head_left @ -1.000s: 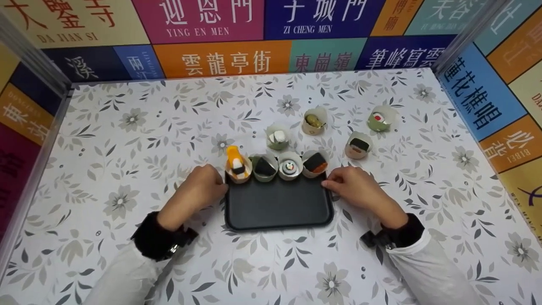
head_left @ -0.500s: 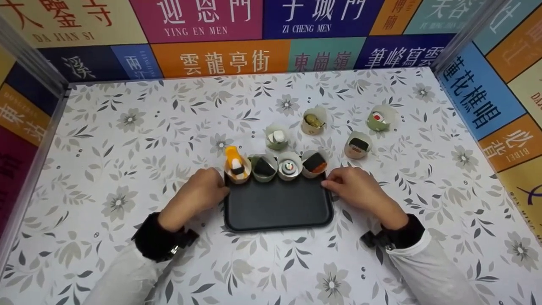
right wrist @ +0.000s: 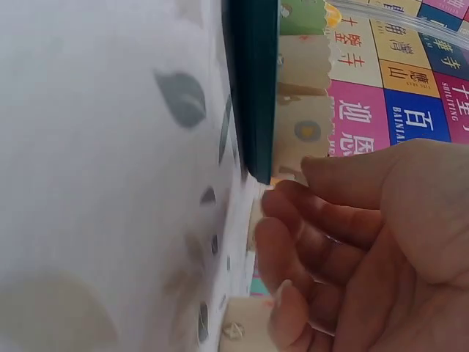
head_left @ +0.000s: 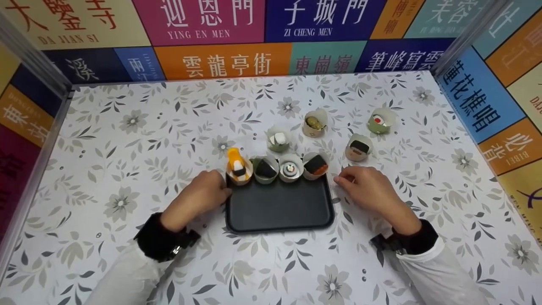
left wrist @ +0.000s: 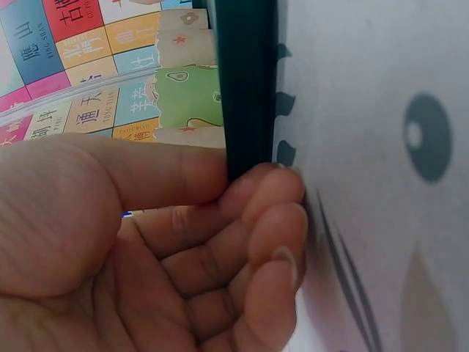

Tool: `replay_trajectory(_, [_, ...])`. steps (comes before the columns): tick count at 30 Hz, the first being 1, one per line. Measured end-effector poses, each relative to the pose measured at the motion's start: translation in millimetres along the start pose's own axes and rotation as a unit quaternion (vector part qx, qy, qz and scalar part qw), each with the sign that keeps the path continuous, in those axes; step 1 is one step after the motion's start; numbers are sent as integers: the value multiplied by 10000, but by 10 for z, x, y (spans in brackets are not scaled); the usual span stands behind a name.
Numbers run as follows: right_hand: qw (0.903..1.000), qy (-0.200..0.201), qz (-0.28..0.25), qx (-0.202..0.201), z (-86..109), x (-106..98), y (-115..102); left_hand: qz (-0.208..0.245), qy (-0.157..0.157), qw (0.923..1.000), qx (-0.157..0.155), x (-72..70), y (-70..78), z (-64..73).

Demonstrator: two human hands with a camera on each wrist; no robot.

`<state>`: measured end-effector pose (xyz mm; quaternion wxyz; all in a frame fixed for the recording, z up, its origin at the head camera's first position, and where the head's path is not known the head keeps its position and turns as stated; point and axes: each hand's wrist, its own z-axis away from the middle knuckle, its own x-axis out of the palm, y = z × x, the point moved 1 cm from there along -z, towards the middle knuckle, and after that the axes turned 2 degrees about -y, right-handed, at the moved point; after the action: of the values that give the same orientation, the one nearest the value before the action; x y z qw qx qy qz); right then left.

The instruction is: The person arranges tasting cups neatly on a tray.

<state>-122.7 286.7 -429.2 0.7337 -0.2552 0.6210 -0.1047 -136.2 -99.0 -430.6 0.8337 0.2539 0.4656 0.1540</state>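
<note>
A black tray lies on the floral tablecloth. Along its far edge stand several paper cups: one with an orange-and-white sushi piece, one with a dark rice ball, one with a round sushi roll, and one with a black-and-orange piece. My left hand pinches the tray's left edge between thumb and fingers; the left wrist view shows the dark tray rim there. Just off the right edge, my right hand hovers with loosely bent fingers and holds nothing.
Beyond the tray stand more filled cups: one with a white piece, one with a yellow-green piece, one with a black-topped piece and a green one. Colourful lettered panels wall the back and sides.
My right hand has let go of the tray's right edge and moved slightly right. The left hand keeps its pinch, and the tray and cups stay in place.
</note>
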Motion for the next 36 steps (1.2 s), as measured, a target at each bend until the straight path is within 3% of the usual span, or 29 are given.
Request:
replay_trajectory(3, [9989,469,-58,-28,50,-69,55,-45,-14,10000,-55,-3,0,-5])
replay_trajectory(6, [9924,1209,-162,-156,95,-129,146,-42,-17,10000,-69,-4,2,-7])
replay_trajectory(11, [9675,2485,-394,-269,113,-220,329,-7,11,10000,-99,-25,6,8])
replay_trajectory(15, [9528,2938,-760,107,82,-303,484,51,22,9999,-136,-23,7,9])
replay_trajectory(20, [9460,2966,-1136,650,0,-404,648,66,20,10000,-69,-1,-2,-9])
replay_trajectory(27, [9482,2340,-1531,1506,-194,-533,902,-58,97,9999,-20,20,4,-38])
replay_trajectory(36, [9540,1663,-1789,1739,-516,-626,1136,95,74,9998,-124,14,3,-25])
